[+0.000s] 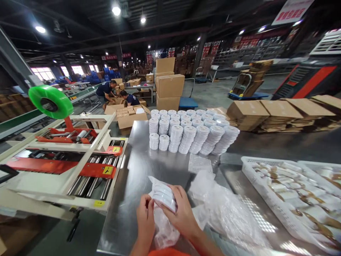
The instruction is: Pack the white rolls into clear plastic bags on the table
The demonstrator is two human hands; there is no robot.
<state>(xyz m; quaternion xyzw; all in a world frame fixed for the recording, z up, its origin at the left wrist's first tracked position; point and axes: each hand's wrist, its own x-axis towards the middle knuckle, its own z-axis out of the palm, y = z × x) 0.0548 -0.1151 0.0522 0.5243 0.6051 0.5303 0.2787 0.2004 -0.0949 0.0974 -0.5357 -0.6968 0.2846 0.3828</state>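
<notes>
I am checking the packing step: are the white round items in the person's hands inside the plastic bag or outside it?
Inside: clear plastic bag film wraps the white round items, held by left hand and right hand.

Dim warehouse hall, bright work area, strong wide-angle bend

Round ceiling lamps (116, 10) burn as blown-out white spots against a dark roof, and pale daylight enters through far windows (42, 73) at left. The steel desk (138, 167) throws back a soft sheen with mirrored streaks, and bright patches of glare lie on it beside the white crate (255, 181). The clear plastic bags (226, 209) glint and wash out. Shadows under the hands (170, 213) are faint. Straight lines bow toward the edges; the right and lower corners smear, and the far background is soft and grainy.
</notes>
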